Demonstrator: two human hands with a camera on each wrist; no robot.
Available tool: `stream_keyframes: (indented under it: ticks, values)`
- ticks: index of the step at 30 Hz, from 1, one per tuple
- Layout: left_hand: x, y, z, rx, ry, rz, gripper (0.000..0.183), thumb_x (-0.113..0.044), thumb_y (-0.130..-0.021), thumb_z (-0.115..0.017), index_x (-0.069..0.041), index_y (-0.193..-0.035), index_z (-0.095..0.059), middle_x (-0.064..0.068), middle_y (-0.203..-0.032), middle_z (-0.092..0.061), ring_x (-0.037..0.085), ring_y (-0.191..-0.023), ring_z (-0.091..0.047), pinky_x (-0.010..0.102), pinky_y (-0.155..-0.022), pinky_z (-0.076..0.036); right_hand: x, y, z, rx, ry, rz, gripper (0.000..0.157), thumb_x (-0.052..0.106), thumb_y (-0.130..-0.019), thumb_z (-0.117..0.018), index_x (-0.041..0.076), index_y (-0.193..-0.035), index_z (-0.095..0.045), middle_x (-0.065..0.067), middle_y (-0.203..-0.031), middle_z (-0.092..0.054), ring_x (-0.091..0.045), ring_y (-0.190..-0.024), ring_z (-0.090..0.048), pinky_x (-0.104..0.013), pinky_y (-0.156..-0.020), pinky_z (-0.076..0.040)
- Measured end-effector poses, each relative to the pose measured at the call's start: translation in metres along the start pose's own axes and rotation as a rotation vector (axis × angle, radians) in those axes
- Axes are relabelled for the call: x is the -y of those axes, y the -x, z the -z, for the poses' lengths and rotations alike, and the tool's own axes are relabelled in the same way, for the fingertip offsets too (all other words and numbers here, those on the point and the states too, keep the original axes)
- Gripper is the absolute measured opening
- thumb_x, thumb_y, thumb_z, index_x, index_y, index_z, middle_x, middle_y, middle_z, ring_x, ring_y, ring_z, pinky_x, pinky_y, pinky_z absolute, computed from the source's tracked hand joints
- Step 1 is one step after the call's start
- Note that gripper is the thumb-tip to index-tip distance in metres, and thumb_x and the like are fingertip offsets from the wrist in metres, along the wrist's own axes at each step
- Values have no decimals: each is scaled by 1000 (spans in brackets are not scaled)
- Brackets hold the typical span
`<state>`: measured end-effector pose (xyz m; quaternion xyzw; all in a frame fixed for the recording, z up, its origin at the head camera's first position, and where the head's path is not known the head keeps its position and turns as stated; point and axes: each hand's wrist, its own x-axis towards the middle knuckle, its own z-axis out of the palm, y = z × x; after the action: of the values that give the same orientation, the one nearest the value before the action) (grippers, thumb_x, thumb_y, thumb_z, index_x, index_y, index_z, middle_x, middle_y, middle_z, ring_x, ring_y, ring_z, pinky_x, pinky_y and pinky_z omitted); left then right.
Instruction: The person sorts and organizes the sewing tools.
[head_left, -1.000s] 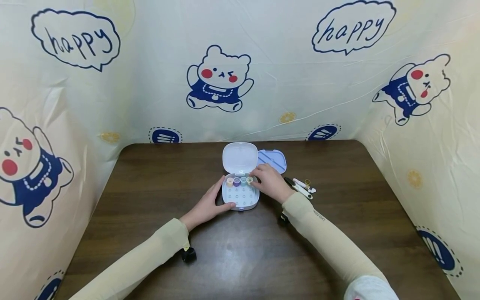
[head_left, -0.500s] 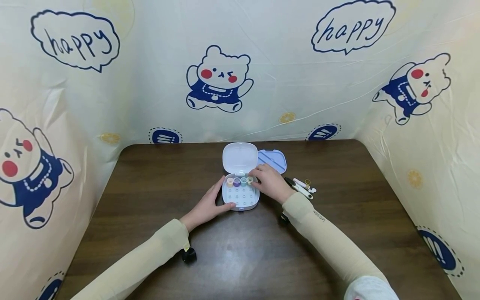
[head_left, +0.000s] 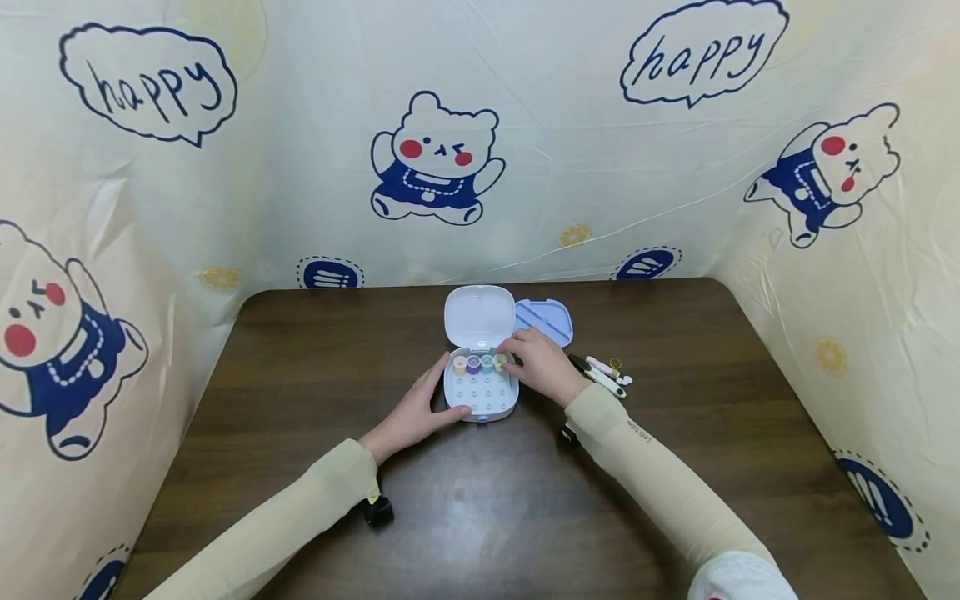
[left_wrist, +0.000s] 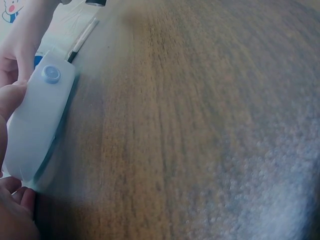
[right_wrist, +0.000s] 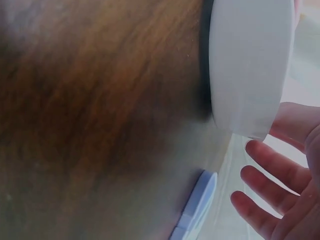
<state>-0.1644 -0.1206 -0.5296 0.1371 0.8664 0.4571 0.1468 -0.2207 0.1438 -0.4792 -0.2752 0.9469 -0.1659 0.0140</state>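
A white plastic box (head_left: 480, 410) stands on the table with its lid (head_left: 480, 315) raised at the back. Small pegs cover its inner floor. Along the back row sit small spools: peach (head_left: 460, 364), purple (head_left: 473, 364), pale teal (head_left: 487, 362) and, at the right end, yellow-green (head_left: 500, 362). My left hand (head_left: 411, 417) holds the box at its left side, thumb on the front rim. Over the back right corner, my right hand (head_left: 546, 364) pinches the yellow-green spool with thumb and index finger. In the right wrist view its other fingers (right_wrist: 272, 190) spread loosely; the pinch is hidden there.
A blue grooved tray (head_left: 551, 321) lies behind the right hand. To the right are a slim black-and-white tool (head_left: 600, 377), a white stick-like piece (head_left: 602, 367), a small gold ring (head_left: 615, 364) and small white bits (head_left: 624, 381). A printed cloth hangs around the table.
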Motion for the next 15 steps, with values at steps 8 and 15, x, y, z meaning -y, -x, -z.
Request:
stream_keyframes:
  ticks: [8,15]
  values:
    - [-2,1,0,-1,-5,10,107,-51,-92,-77,-20,-169,-9,7,-174,-16,31,-159,-18,58,-125,-20,-3,-1,-3,-7,-2,-8,26,24,-98,-76,16,-122,-76,-5,-122,-71,-24,-113,-63,-41,-100,-53]
    - [-4,1,0,-1,-13,7,107,-51,-93,-77,-20,-169,-9,9,-174,-16,32,-159,-18,58,-124,-21,-1,-1,2,-4,54,23,26,25,-96,-78,15,-120,-78,-5,-119,-72,-24,-109,-64,-40,-96,-54]
